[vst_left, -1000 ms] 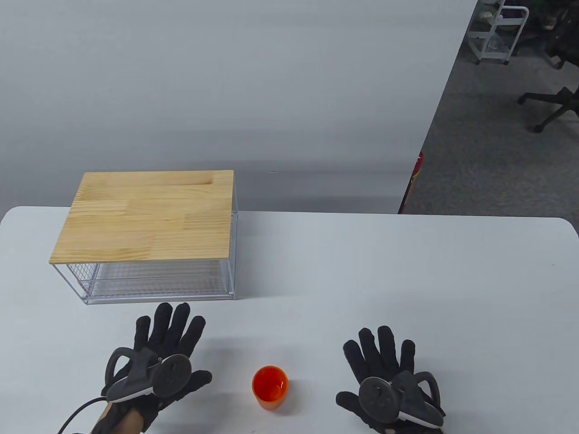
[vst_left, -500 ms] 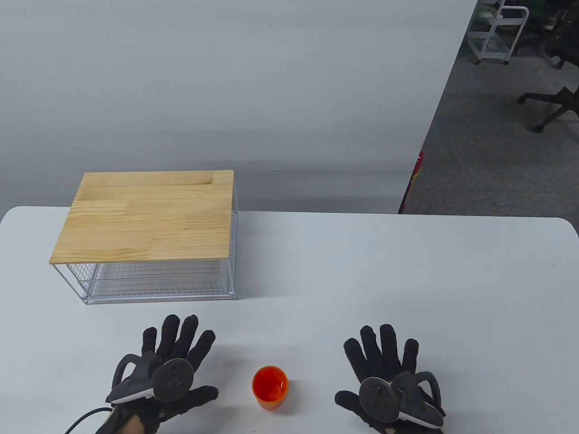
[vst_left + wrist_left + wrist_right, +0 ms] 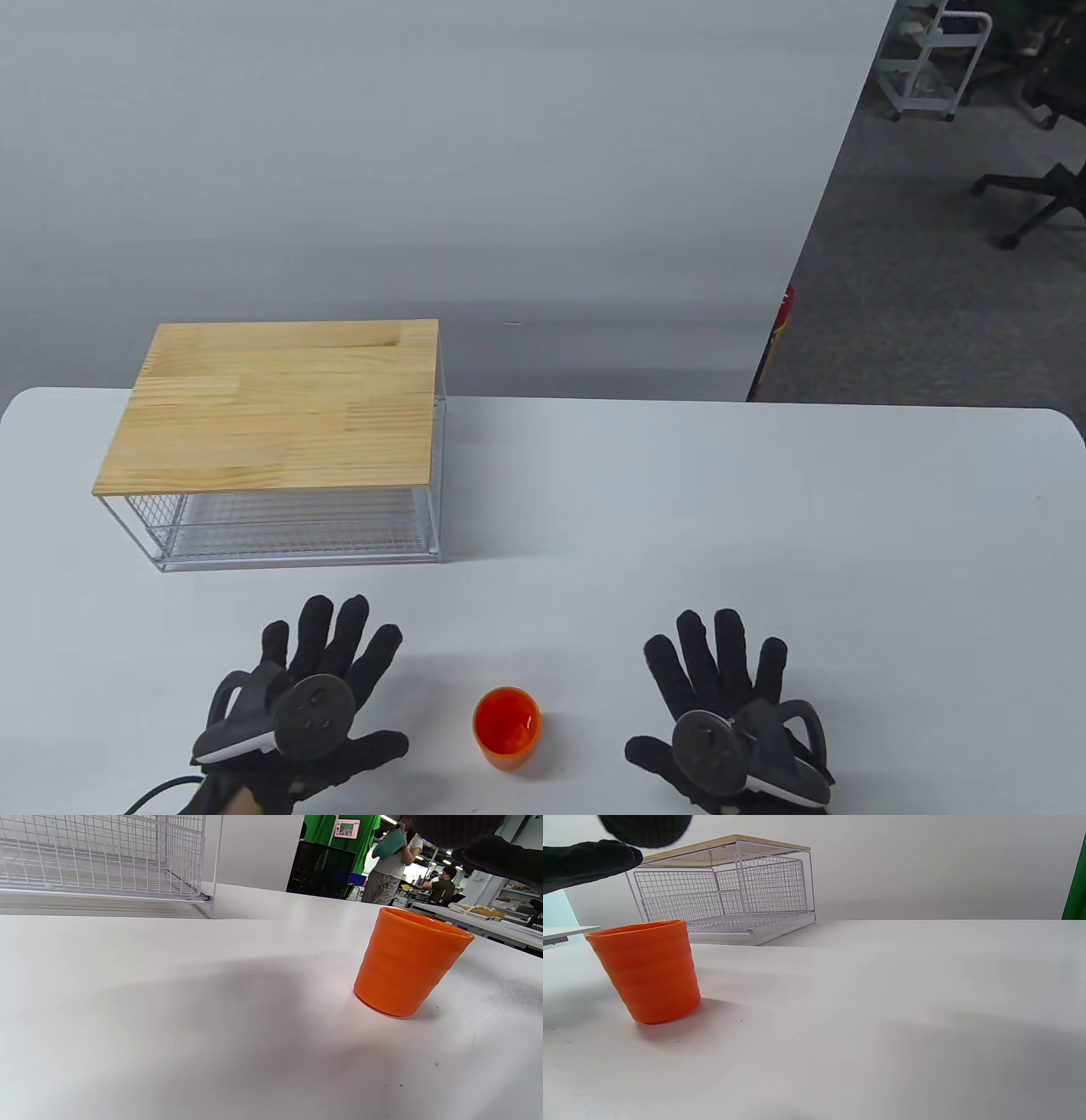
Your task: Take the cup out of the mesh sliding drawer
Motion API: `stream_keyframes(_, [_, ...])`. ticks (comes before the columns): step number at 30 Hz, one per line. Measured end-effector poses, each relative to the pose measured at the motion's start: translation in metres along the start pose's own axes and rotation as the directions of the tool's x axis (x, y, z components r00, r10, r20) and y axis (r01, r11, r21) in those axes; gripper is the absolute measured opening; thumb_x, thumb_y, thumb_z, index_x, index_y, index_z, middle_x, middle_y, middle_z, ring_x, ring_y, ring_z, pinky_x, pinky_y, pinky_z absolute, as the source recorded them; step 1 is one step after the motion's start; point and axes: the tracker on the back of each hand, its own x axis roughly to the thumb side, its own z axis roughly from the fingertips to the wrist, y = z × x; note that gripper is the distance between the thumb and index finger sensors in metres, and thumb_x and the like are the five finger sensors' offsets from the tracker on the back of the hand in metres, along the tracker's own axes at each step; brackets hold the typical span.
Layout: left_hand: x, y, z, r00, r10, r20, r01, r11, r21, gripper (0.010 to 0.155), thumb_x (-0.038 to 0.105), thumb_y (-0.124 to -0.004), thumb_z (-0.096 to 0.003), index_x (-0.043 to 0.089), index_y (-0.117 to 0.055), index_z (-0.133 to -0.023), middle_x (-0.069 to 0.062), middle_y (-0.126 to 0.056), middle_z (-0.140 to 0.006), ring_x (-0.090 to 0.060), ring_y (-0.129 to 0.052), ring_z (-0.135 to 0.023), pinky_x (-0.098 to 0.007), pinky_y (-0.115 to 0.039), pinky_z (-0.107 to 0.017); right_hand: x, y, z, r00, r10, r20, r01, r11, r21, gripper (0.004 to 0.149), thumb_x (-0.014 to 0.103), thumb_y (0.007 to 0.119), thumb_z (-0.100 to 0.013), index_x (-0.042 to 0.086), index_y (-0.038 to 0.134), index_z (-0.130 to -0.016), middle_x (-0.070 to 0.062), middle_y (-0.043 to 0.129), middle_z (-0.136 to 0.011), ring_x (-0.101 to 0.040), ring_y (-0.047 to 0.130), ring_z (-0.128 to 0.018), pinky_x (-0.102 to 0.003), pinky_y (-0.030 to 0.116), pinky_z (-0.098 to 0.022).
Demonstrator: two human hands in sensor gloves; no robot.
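An orange cup (image 3: 506, 727) stands upright on the white table near the front edge, between my two hands. It also shows in the left wrist view (image 3: 409, 962) and the right wrist view (image 3: 646, 970). The white mesh sliding drawer (image 3: 288, 526) under a wooden top (image 3: 276, 407) sits at the back left, pushed in; it appears in the right wrist view (image 3: 729, 895) too. My left hand (image 3: 327, 679) lies flat, fingers spread, left of the cup. My right hand (image 3: 721, 679) lies flat, fingers spread, right of it. Neither hand touches anything but the table.
The white table (image 3: 764, 526) stretches wide to the right of the drawer unit. A grey partition wall (image 3: 424, 170) stands behind it. Office chairs and a cart (image 3: 933, 59) are on the floor at the far right.
My left hand has slid back from the drawer front toward me and slightly right. My right hand and the cup have stayed in place.
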Motion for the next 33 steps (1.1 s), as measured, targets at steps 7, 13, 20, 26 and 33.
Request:
stream_keyframes(7, [0.0000,-0.0011,-0.0006,1.000,0.022,0.004,-0.022,0.999,-0.027,0.102,0.079,-0.053,-0.0499,0.020,-0.001,-0.114,-0.025,0.014,-0.110,-0.064,0.011,-0.095,-0.085,-0.001,-0.055,0.0014,0.0000,0.0001,1.000,0.003,0.008,-0.003,1.000,-0.001,0.096,0.073,0.053,-0.047,0.014,0.019,-0.114,-0.032,0.008,-0.118,-0.063,-0.004,-0.094,-0.086,0.004,-0.052])
stream_keyframes(13, [-0.0002,-0.0009,-0.0005,1.000,0.020,0.003,-0.020,1.000,-0.017,0.101,0.079,-0.052,-0.0502,0.020,0.000,-0.114,-0.024,0.015,-0.110,-0.064,0.014,-0.092,-0.083,0.001,-0.053,-0.0016,-0.0001,-0.0003,1.000,-0.008,-0.001,0.008,1.000,-0.007,0.096,0.074,0.053,-0.047,0.014,0.019,-0.114,-0.032,0.007,-0.118,-0.063,-0.005,-0.094,-0.086,0.003,-0.051])
stream_keyframes(20, [-0.0005,-0.0002,-0.0004,1.000,0.019,-0.003,-0.019,1.000,-0.012,0.102,0.079,-0.052,-0.0501,0.020,0.001,-0.113,-0.024,0.015,-0.110,-0.064,0.014,-0.092,-0.083,0.001,-0.053,-0.0038,0.0012,-0.0013,1.000,-0.007,-0.015,0.007,1.000,0.006,0.097,0.074,0.052,-0.047,0.014,0.017,-0.114,-0.032,0.006,-0.118,-0.063,-0.006,-0.094,-0.086,0.002,-0.051])
stream_keyframes(26, [-0.0005,-0.0013,-0.0022,1.000,0.017,-0.008,-0.017,1.000,-0.026,0.101,0.079,-0.052,-0.0502,0.020,0.001,-0.113,-0.024,0.015,-0.110,-0.063,0.014,-0.093,-0.083,0.001,-0.052,-0.0057,0.0010,-0.0017,1.000,-0.005,-0.030,0.005,1.000,0.009,0.097,0.074,0.052,-0.047,0.014,0.016,-0.114,-0.032,0.005,-0.117,-0.063,-0.007,-0.093,-0.086,0.002,-0.051])
stream_keyframes(33, [-0.0014,-0.0025,-0.0038,1.000,0.023,-0.011,-0.023,0.999,-0.040,0.101,0.078,-0.052,-0.0502,0.020,0.001,-0.113,-0.024,0.015,-0.110,-0.063,0.014,-0.092,-0.083,0.001,-0.052,-0.0067,0.0011,-0.0020,0.999,-0.005,-0.040,0.006,1.000,0.019,0.097,0.074,0.053,-0.047,0.014,0.016,-0.113,-0.032,0.005,-0.117,-0.063,-0.007,-0.093,-0.086,0.002,-0.051])
